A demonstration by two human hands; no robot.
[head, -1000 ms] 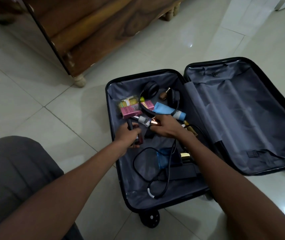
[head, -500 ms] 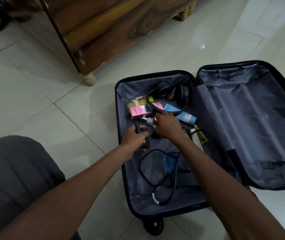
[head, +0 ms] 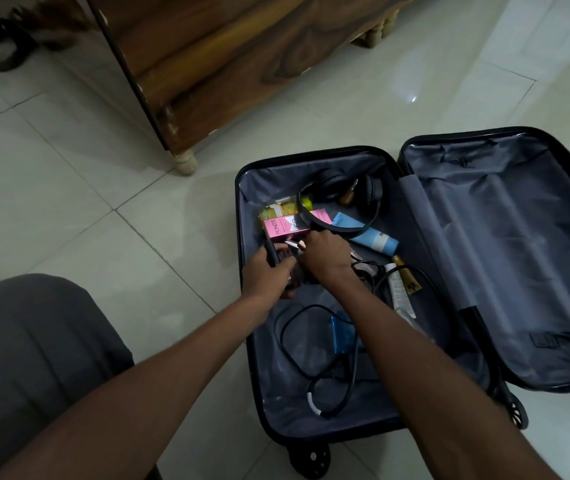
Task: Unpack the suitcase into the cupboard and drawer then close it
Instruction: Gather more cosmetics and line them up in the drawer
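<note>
— Suitcase (head: 553, 386) lies flat and open on the tiled floor (head: 69, 202), 2 halves spread; everything loose sits in the left half, the right half shows only lining.

— And the hands?

— Left hand (head: 265, 277) is curled round a slim dark stick (head: 272, 253) that stands up out of the fist. Right hand (head: 325, 256) is right beside it, fingertips pinching a small pale, gold-tipped item (head: 294, 244); what that is exactly I cannot tell.

— What lies closest for the next pick?

— The pink box (head: 285, 227) is just beyond both hands, its long axis running left to right, with the yellow bottle (head: 285, 208) behind it. The headphones (head: 339, 188) arch over the box's right end. The blue tube (head: 370, 235) points away to the right, so the right hand is nearer.

— Room to carry things off?

— The wooden cupboard (head: 224, 64) stands ahead and to the left, well apart from the case, with bare tiles between.
</note>
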